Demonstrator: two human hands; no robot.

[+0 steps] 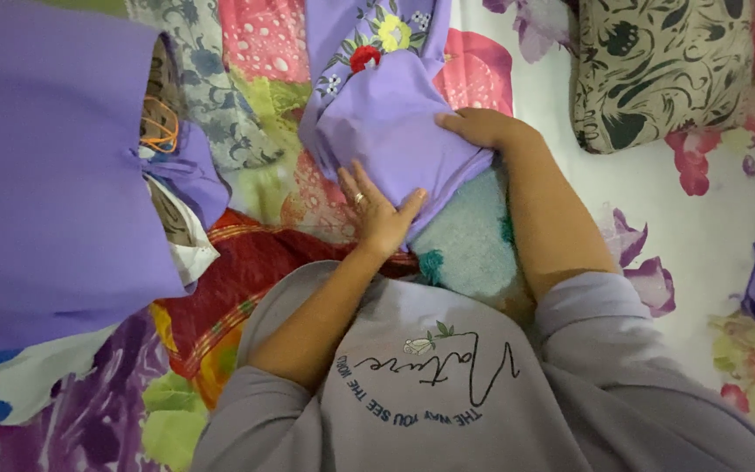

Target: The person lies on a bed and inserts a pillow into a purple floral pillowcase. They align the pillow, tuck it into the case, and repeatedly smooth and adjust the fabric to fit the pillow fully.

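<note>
Work in hand: a purple garment with embroidered flowers lies on the bed, and both hands press on it; it looks like folding.
Left hand: it lies flat on the near edge of the purple garment, fingers spread and stretched out, with a ring on one finger. It pinches nothing; it only presses the cloth down.
Right hand: it rests on the right side of the same garment, fingers close together and curved over the cloth edge. I cannot tell whether it grips a fold or only pushes on it.
Place of the garment: in the upper middle of the view, on top of a teal towel and near a red patterned cloth.
Done so far, as I judge: the lower part of the garment seems already turned over into a compact shape, while the embroidered upper part is open and loose.
Left to do, as I judge: the top part is not yet folded, and the bundle is not yet flat and neat.
Other things: a large purple fabric fills the left side; a dark floral pillow lies at the upper right on the floral bedsheet.
Hard to see: the top of the garment is cut off by the picture edge. The thumb of the right hand is hidden. What lies under the large purple fabric is not clear.
</note>
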